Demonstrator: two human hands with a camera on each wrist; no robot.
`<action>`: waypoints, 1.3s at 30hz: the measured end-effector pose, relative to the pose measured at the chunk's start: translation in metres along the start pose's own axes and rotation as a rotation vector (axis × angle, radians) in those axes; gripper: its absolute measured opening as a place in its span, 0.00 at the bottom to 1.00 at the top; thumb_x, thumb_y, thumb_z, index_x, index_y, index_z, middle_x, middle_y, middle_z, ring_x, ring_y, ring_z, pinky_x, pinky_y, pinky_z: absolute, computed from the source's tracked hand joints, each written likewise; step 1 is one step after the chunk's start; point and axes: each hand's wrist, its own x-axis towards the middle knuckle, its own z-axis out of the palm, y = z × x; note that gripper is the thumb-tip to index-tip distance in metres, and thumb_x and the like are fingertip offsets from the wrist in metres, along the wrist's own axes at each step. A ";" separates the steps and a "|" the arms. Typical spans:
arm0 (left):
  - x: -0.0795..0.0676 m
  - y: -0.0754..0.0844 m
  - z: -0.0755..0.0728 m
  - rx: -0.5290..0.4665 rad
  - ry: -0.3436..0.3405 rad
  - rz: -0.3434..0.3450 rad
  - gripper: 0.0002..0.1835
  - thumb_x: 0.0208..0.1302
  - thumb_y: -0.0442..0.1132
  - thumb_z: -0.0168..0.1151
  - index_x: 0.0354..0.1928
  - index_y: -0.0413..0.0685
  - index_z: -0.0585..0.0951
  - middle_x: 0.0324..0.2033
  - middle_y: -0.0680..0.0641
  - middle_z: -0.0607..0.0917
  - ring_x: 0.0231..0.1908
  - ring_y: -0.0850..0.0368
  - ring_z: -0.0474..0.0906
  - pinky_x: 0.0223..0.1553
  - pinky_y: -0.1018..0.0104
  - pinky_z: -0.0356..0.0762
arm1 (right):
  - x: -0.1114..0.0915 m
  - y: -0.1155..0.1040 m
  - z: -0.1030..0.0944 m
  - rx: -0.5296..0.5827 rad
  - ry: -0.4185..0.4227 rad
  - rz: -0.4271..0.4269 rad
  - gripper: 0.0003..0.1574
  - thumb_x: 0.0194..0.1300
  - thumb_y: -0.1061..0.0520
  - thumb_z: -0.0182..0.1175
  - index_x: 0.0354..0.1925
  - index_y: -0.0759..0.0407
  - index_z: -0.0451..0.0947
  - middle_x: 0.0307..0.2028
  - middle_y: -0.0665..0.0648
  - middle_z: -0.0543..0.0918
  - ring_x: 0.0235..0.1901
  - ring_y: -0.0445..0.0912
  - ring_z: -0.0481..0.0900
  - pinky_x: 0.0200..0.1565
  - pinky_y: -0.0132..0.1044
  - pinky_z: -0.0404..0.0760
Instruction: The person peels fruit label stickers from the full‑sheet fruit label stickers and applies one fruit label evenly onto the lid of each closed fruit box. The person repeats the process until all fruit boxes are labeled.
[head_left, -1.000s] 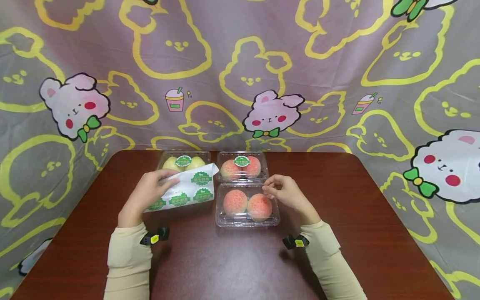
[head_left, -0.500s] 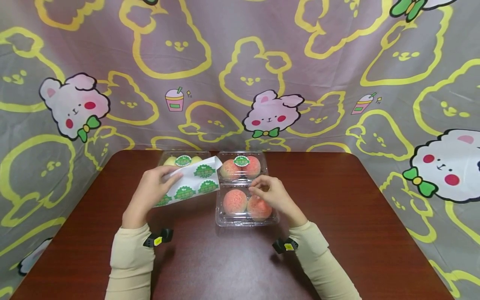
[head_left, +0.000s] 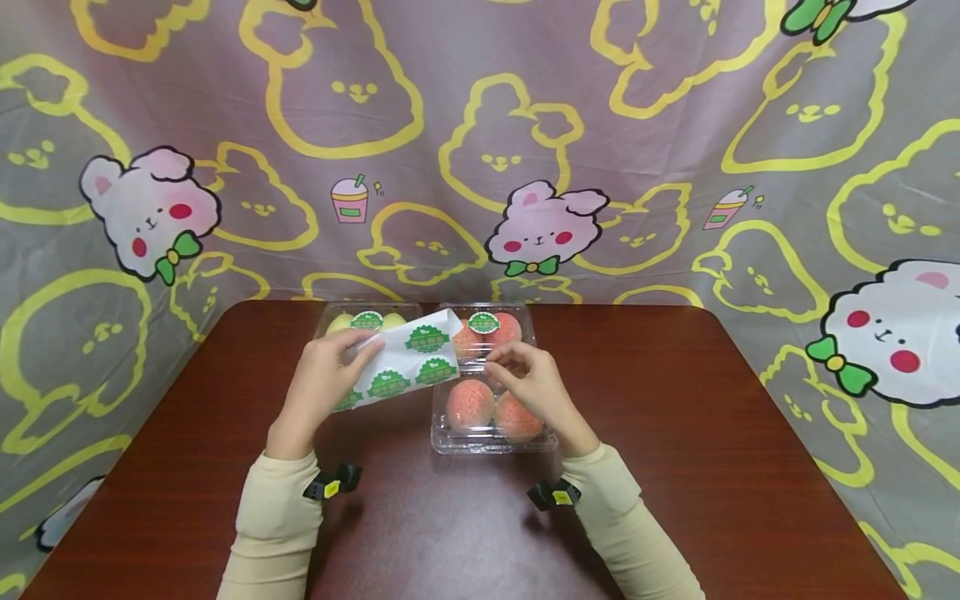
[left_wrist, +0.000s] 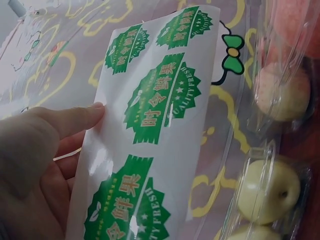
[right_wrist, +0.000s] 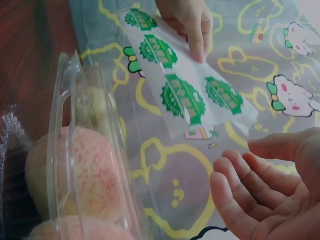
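Observation:
My left hand (head_left: 322, 375) pinches a white sheet of stickers (head_left: 405, 360) between thumb and fingers. Green scalloped labels reading "Quality Fresh" (left_wrist: 162, 100) cover the sheet, held up off the table. Its right corner is slightly curled. My right hand (head_left: 534, 382) hovers over the front clear plastic box (head_left: 459, 442), fingers loosely bent and holding nothing. Two peaches (head_left: 470, 405) lie inside that box. In the right wrist view, thumb and fingertips (right_wrist: 220, 182) stand apart, a little short of the sheet's corner.
Behind the front box stands another clear box of peaches (head_left: 504, 332) with a round green label (head_left: 483, 322) on its lid. To its left, a labelled box holds yellow-green fruit (head_left: 341, 323), partly hidden by the sheet. A patterned cloth (head_left: 420, 100) hangs behind the brown table (head_left: 660, 417).
My left hand has carried the sticker sheet rightward and slightly up, so it overlaps the rear peach box in view. My right hand has moved left toward the sheet. The boxes have stayed put.

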 end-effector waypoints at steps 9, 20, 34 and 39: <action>-0.001 0.009 0.011 -0.008 -0.008 0.032 0.14 0.61 0.39 0.66 0.45 0.37 0.85 0.42 0.37 0.88 0.45 0.43 0.84 0.48 0.47 0.80 | -0.002 -0.004 0.007 -0.002 0.159 -0.124 0.07 0.57 0.67 0.66 0.37 0.68 0.82 0.34 0.67 0.86 0.32 0.26 0.78 0.35 0.25 0.81; -0.003 0.019 0.023 -0.014 0.024 0.123 0.10 0.59 0.38 0.68 0.40 0.39 0.86 0.38 0.40 0.89 0.39 0.45 0.85 0.43 0.50 0.79 | -0.005 -0.005 0.012 -0.023 0.258 -0.367 0.05 0.55 0.69 0.67 0.33 0.67 0.84 0.31 0.64 0.86 0.32 0.30 0.80 0.33 0.27 0.84; -0.003 0.028 0.028 -0.088 -0.057 0.074 0.10 0.61 0.37 0.66 0.42 0.39 0.86 0.40 0.39 0.89 0.39 0.47 0.85 0.44 0.51 0.80 | -0.005 -0.001 0.010 -0.017 0.301 -0.322 0.05 0.53 0.69 0.69 0.33 0.67 0.85 0.31 0.64 0.86 0.33 0.26 0.79 0.33 0.27 0.84; -0.003 0.027 0.031 -0.092 -0.052 0.081 0.10 0.60 0.37 0.66 0.41 0.39 0.86 0.40 0.40 0.89 0.42 0.47 0.85 0.46 0.51 0.80 | -0.005 -0.001 0.010 0.002 0.304 -0.280 0.08 0.50 0.69 0.71 0.32 0.68 0.84 0.30 0.65 0.86 0.31 0.26 0.79 0.32 0.25 0.83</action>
